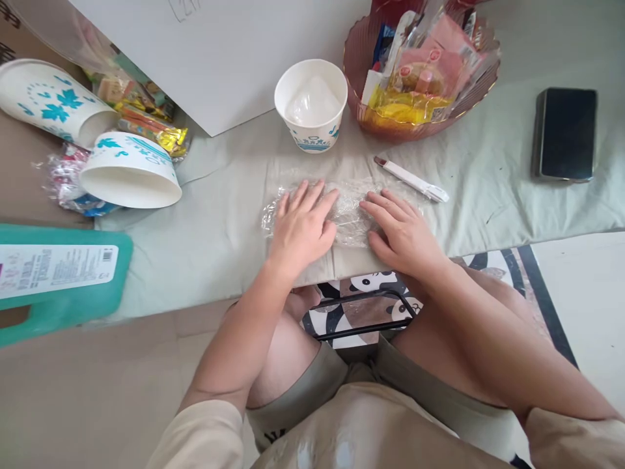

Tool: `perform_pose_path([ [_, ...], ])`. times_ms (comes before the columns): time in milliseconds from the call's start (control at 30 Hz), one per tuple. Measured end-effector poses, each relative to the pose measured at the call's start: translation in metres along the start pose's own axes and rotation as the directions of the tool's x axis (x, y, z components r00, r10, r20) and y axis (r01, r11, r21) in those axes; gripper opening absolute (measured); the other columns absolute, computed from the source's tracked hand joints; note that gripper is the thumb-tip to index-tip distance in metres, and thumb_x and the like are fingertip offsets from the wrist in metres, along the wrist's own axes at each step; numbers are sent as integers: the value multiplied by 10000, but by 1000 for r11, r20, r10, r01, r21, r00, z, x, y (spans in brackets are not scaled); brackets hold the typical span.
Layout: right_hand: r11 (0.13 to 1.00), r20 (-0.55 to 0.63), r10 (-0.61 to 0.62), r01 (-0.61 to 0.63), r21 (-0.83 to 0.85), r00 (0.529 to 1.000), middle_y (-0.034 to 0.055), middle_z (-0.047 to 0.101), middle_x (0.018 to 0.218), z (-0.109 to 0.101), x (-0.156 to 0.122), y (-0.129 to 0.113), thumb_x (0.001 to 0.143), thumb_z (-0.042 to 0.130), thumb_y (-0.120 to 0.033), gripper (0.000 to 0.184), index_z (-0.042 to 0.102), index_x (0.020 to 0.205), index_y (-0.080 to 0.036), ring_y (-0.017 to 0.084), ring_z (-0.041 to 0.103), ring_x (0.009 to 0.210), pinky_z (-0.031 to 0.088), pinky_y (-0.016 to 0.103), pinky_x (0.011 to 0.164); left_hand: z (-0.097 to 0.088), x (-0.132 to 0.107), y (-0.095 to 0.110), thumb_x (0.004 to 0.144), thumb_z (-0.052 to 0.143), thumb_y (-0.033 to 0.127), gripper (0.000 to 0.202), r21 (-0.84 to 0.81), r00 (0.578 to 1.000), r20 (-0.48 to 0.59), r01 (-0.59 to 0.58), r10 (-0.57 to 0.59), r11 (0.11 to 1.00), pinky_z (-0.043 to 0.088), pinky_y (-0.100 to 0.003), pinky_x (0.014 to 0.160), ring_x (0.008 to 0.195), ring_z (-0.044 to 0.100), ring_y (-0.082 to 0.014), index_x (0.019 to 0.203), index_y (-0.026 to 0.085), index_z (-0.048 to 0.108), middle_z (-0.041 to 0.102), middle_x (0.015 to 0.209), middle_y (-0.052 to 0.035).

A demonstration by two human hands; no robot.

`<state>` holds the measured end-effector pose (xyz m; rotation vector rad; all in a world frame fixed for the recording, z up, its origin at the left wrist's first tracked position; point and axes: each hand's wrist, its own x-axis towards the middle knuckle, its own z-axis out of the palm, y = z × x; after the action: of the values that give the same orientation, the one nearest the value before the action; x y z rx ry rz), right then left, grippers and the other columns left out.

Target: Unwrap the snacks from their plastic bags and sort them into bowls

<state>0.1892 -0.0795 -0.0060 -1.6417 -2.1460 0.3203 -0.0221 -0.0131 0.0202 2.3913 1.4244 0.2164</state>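
Both hands press flat on a sheet of clear plastic wrap (pixel 349 212) spread over the pale green cloth (pixel 488 189): the left hand (pixel 303 225) and right hand (pixel 400 231) lie side by side, fingers extended. A white paper bowl (pixel 311 104) stands beyond them, with a white pen (pixel 411 178) just right of it.

Plastic wrap (pixel 349 212) clear, crinkled, glossy; tablecloth (pixel 488 195) matt cloth; paper bowl (pixel 312 104) smooth; phone (pixel 566 133) glossy.
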Motion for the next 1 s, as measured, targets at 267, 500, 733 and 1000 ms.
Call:
perform_pose_path([
  [267, 996, 42, 27, -23, -92, 999, 115, 580, 1590, 0, -2, -2, 971, 495, -230, 478, 636, 1427, -226, 385, 479, 1526, 422, 596, 1210, 3, 16, -37, 928, 521, 198, 607, -18, 994, -80, 71, -72, 997, 218, -616, 1331, 1622, 334, -344, 1524, 303, 564, 443, 1708, -55],
  [500, 999, -69, -7, 10, 35, 998, 119, 729, 1333, -10, -1, 4, 872, 551, -228, 397, 698, 1240, -229, 360, 620, 1336, 467, 543, 1136, -14, 20, -53, 877, 646, 206, 305, -152, 964, -232, 96, -130, 984, 424, -457, 1198, 1164, 677, -270, 1173, 244, 706, 766, 1067, -55],
  [733, 969, -289, 221, -243, -43, 932, 167, 683, 1331, -20, 14, 21, 903, 558, -260, 449, 609, 1348, -229, 371, 609, 1250, 455, 570, 1061, -20, 16, -63, 833, 724, 251, 295, -192, 983, -139, 89, -117, 977, 469, -425, 1135, 1230, 634, -286, 1124, 206, 718, 700, 1250, -97],
  [1000, 950, -263, 294, -312, -28, 919, 86, 637, 831, -15, 20, 40, 921, 551, -300, 126, 666, 912, -249, 314, 621, 950, 484, 536, 937, -34, 7, -62, 749, 646, 159, 127, -372, 983, -109, 99, -149, 923, 538, -337, 900, 911, 667, -192, 714, 222, 541, 709, 932, -32],
])
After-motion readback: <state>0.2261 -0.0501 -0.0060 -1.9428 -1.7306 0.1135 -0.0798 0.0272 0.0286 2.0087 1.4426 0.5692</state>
